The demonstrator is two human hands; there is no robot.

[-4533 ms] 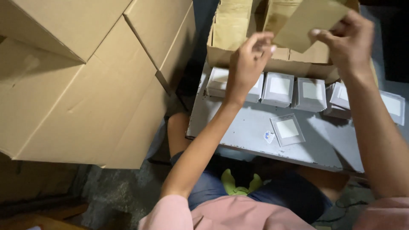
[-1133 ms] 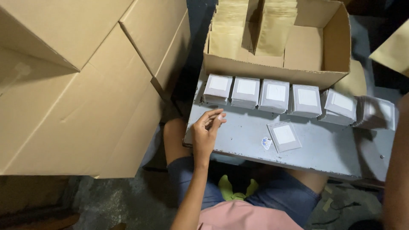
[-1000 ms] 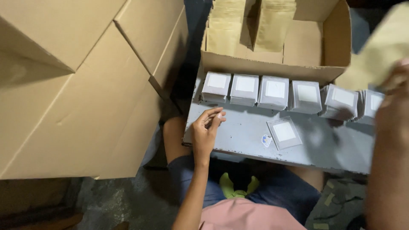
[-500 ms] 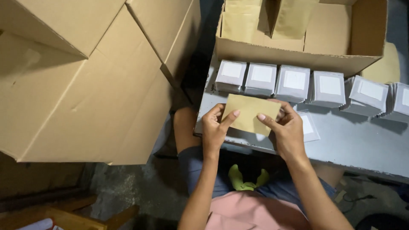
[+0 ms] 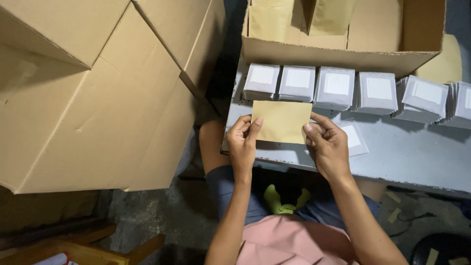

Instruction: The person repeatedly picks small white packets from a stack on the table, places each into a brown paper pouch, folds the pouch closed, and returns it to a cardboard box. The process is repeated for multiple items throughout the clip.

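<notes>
Nearest the camera, a pink shirt (image 5: 294,245) and dark shorts fill the bottom of the view, with a green item (image 5: 283,200) on the floor between the knees. Both forearms reach up and forward from there. The left hand (image 5: 242,145) pinches the left edge of a small tan paper envelope (image 5: 281,121), thumb on its front face and fingers behind. The right hand (image 5: 329,145) grips the envelope's right edge in the same way, thumb on top. The envelope is held flat and level between the two hands, just above the near edge of a grey table (image 5: 407,157).

Just beside the right hand, a single flat grey packet with a white label (image 5: 354,139) lies on the table, partly hidden by the fingers. Behind the envelope runs a row of stacked grey packets (image 5: 338,88), each topped with a white label, set side by side across the table. Beyond the row stands an open cardboard box (image 5: 333,54) holding upright tan envelopes (image 5: 274,22). At the left, large cardboard cartons (image 5: 98,88) are piled well apart from the hands.
</notes>
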